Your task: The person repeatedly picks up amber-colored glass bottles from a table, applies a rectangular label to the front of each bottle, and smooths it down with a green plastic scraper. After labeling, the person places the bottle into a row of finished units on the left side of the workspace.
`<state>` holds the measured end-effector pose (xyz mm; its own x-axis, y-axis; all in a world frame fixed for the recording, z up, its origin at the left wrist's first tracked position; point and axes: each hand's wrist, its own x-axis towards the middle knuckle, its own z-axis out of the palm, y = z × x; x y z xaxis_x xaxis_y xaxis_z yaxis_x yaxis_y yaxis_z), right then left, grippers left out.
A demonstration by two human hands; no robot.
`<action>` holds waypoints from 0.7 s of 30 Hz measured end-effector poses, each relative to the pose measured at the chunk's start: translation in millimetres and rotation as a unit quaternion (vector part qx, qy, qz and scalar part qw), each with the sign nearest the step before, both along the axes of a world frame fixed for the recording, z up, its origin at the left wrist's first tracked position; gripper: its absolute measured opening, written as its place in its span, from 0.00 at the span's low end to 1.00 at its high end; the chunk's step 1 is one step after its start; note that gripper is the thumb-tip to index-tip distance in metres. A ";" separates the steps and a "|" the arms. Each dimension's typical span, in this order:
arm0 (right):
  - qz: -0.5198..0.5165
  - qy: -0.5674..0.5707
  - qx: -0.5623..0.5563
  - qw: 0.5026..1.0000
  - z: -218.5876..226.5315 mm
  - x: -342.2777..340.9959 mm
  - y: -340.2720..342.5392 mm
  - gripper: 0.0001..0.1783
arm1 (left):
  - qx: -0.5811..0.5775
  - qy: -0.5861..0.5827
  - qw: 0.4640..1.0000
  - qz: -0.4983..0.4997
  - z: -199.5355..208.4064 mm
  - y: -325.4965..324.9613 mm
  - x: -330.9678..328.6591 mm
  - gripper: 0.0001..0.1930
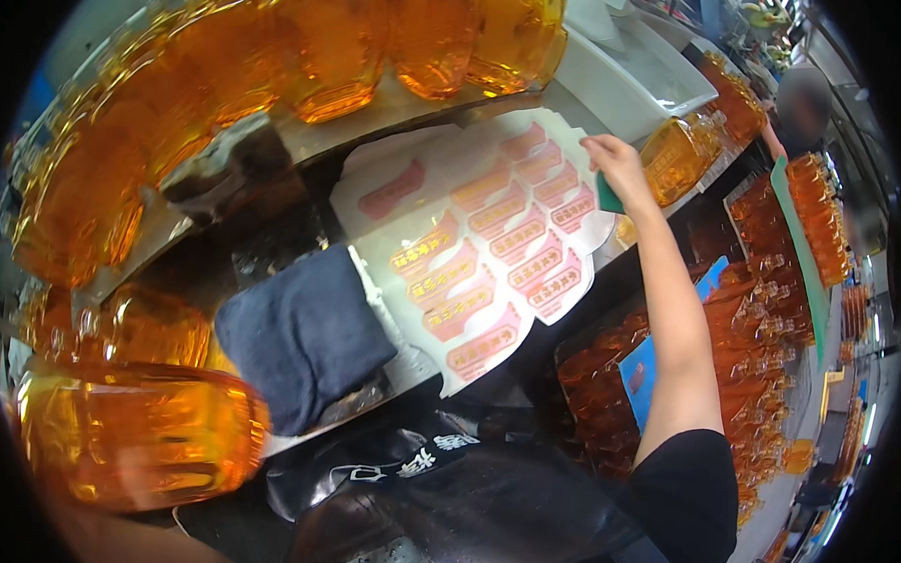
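Note:
At the far edge of a sheet of pink and gold labels, my right hand is closed, with its thumb and fingertips pinched at the sheet's corner. A small green flat piece, like a scraper, shows under its palm. A large amber bottle lies sideways at the lower left. My left forearm runs up to that bottle and seems to hold it, though the fingers are hidden. Between the bottle and the sheet sits a folded dark blue cloth.
Tall amber bottles line the shelf beyond the sheet. A white tub stands at the upper right, with another amber bottle beside it. Crowded bottles fill the right side around a blue sheet. A person is farther back.

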<state>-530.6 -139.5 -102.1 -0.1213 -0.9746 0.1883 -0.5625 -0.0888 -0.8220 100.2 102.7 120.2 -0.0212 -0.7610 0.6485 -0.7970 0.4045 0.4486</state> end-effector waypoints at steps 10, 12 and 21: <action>-0.066 0.443 0.076 0.891 -17.5 -2.1 -93.1 0.47 | 0.088 0.113 0.985 -0.097 -86.9 -198.0 -95.9 0.19; -0.024 0.448 0.067 0.891 -19.1 -25.9 -111.2 0.42 | 0.039 0.044 0.997 -0.052 -95.6 -197.0 -99.9 0.22; -0.110 0.548 0.078 0.825 -31.1 -35.1 -142.3 0.15 | 0.134 0.122 0.983 -0.012 -142.9 -97.8 -107.2 0.37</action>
<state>-565.7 -281.8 -133.2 -0.1389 -0.9745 0.1760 -0.9642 0.1736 0.2003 -7.0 4.9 -22.7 0.0896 -0.9066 0.4124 -0.6442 0.2631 0.7182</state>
